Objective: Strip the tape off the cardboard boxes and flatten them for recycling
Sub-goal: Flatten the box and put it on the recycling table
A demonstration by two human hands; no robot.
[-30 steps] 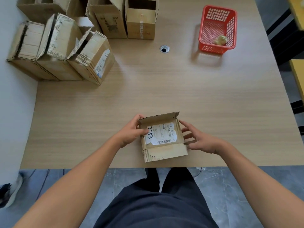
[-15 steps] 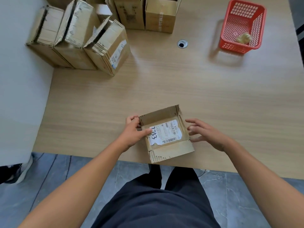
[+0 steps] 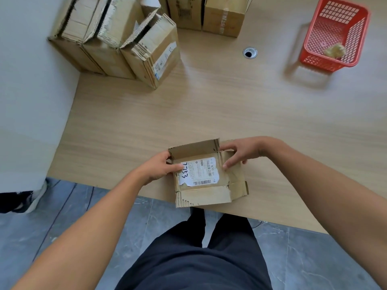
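Wooden table: opened, labelled cardboard box

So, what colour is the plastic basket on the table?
The basket is red; head view.

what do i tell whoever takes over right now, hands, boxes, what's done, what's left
Left grip: holds the small box by its left wall, thumb on the label.
Right grip: pinches the right wall, which splays outward.
The small box sits at the near edge of the table, opened but not flat.
Other boxes stand far left, not flattened.
Red basket, far right, holds a yellowish wad, possibly stripped tape.
Left to do: flatten this box, then the others.
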